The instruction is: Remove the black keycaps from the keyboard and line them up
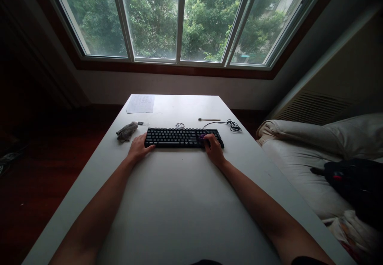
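A black keyboard (175, 138) lies flat across the white table, its keys facing up. Its left end is gripped by my left hand (139, 147), with the thumb along the front edge and the fingers at the side. Over the number keys at the right end, my right hand (214, 147) is closed around a small purple lump (202, 136) that touches the keys. The fingers partly cover this lump, so its exact kind is unclear. Just left of my left hand lies a crumpled grey cloth (127, 132).
Behind the keyboard lie a small wire tool with a dark handle (140, 123), a clear ring-like item (180, 125), a thin brush (209, 119) and a coiled black cable (233, 125). Printed paper (140, 104) rests at the table's (179, 201) far left. A sofa (295, 165) stands right.
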Tool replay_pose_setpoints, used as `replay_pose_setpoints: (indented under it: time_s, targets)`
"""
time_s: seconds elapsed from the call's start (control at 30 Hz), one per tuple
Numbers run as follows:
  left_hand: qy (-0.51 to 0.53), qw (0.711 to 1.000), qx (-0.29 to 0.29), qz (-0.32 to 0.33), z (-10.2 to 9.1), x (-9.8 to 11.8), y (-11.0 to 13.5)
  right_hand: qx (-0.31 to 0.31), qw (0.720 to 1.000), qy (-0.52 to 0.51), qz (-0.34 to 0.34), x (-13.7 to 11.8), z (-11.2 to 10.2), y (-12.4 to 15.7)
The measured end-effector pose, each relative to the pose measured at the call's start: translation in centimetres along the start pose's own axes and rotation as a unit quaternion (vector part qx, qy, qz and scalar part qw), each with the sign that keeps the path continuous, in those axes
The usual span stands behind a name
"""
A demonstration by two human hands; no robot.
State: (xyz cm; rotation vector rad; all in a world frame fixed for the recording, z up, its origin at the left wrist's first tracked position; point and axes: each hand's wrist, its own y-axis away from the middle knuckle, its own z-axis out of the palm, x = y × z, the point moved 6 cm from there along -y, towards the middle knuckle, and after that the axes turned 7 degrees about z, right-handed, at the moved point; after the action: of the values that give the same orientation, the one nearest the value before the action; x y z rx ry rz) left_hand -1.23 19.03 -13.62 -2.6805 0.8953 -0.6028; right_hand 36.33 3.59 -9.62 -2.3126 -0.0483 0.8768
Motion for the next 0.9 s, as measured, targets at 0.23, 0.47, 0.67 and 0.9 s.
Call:
replay_pose_setpoints:
  time_s: [0.23,0.47,0.67,0.9]
  targets:
    - [0.001,1.000,0.000,0.002,-0.04,0.12,-0.01,-0.028,0.999,0.044,-0.006,0.39,0.44,0.30]
    - [0.000,1.000,-0.006,-0.001,0.00,0.05,-0.05,-0.028,0.999,0.030,-0.018,0.29,0.15,0.21]
    - [0.002,1.000,-0.006,-0.003,-0.16,0.24,-0.05,-0.034,0.999,0.020,-0.016,0.54,0.32,0.30]
    - [0.004,1.000,-0.004,0.000,-0.08,0.21,0.01,-0.025,1.000,0.016,0.005,0.49,0.36,0.15]
